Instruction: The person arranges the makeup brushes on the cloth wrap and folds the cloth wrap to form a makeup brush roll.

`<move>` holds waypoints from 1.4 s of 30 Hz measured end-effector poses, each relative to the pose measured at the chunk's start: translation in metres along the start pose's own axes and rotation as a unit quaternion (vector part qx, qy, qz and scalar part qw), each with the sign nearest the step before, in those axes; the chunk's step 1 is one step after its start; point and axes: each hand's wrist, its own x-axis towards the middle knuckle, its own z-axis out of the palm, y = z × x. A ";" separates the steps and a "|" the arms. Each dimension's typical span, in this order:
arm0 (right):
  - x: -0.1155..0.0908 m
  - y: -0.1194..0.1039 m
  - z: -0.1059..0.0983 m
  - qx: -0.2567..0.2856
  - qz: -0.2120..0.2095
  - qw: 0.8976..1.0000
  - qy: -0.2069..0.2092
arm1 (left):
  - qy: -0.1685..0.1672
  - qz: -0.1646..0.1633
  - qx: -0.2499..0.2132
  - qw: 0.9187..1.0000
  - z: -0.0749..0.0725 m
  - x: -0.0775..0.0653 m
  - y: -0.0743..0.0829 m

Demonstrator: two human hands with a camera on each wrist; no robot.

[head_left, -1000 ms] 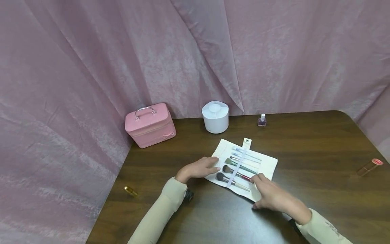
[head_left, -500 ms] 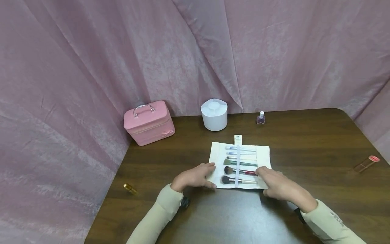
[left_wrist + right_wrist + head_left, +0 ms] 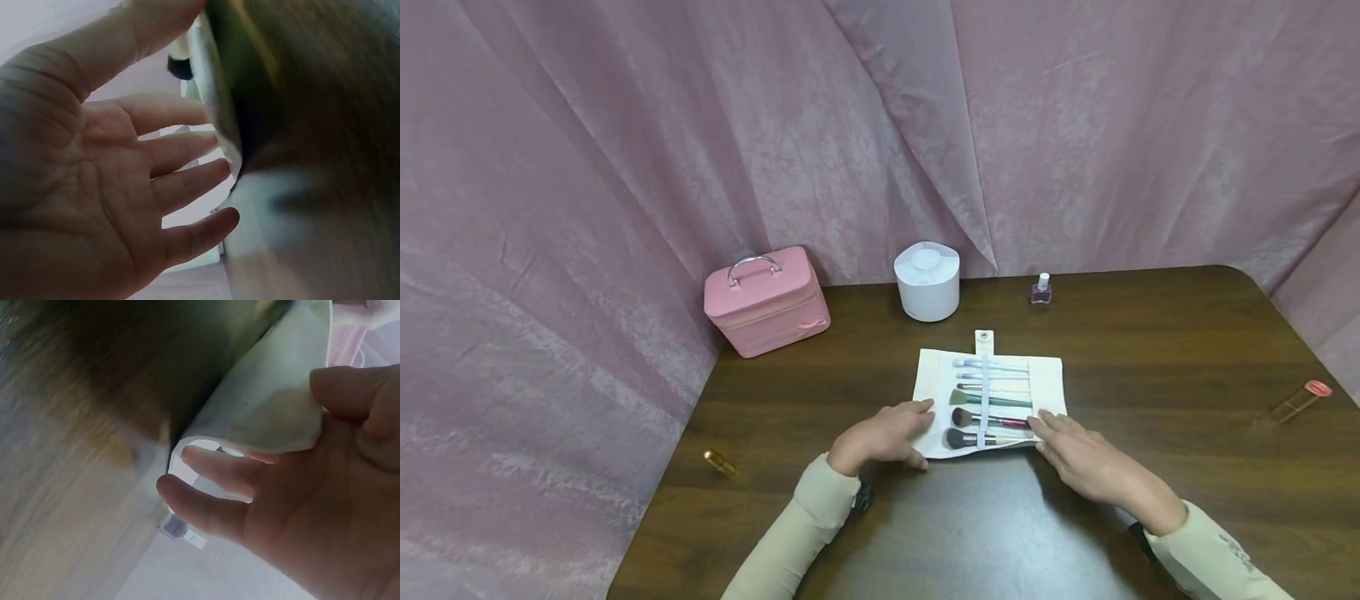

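A white makeup brush roll (image 3: 1047, 382) lies unfolded on the table, its snap tab (image 3: 984, 340) facing the far side. Several brushes, among them one with a green handle (image 3: 1000, 400), sit under its elastic band. My left hand (image 3: 886, 435) rests at the roll's left edge; in the left wrist view its fingers (image 3: 187, 187) are straight and spread, touching the fabric. At the near right corner my right hand (image 3: 1086, 458) pinches the roll. The right wrist view shows that corner (image 3: 269, 400) bent up, with the thumb pressed to its outer side.
Along the back stand a pink vanity case (image 3: 767, 304), a white round organizer (image 3: 927, 287) and a purple nail polish bottle (image 3: 1041, 290). A small gold tube (image 3: 720, 462) lies at left on the brown table (image 3: 1157, 350). A lipstick-like tube (image 3: 1300, 402) is at far right.
The brush roll has turned from slanted to nearly square with the table's back edge, both hands moving along with it. Its near right corner now lifts under my right hand.
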 end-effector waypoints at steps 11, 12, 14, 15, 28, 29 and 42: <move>0.012 0.014 -0.017 0.025 -0.048 0.998 0.044 | 0.019 0.015 -0.049 0.999 -0.004 0.000 -0.005; 0.014 0.015 -0.018 0.026 -0.049 0.997 0.046 | 0.023 0.017 -0.059 0.998 -0.005 0.001 -0.006; 0.017 0.016 -0.019 0.028 -0.048 0.997 0.050 | 0.033 0.021 -0.076 0.996 -0.006 0.004 -0.010; 0.018 0.017 -0.020 0.029 -0.046 0.997 0.054 | 0.038 0.022 -0.083 0.996 -0.007 0.006 -0.011; 0.033 0.034 -0.024 0.036 -0.057 0.995 0.075 | 0.101 -0.003 -0.124 0.987 -0.016 0.023 -0.020; 0.035 0.035 -0.025 0.036 -0.059 0.994 0.079 | 0.108 -0.003 -0.123 0.987 -0.016 0.025 -0.022; 0.060 0.048 -0.035 0.032 -0.041 0.996 0.078 | 0.135 -0.025 -0.101 0.985 -0.025 0.055 -0.030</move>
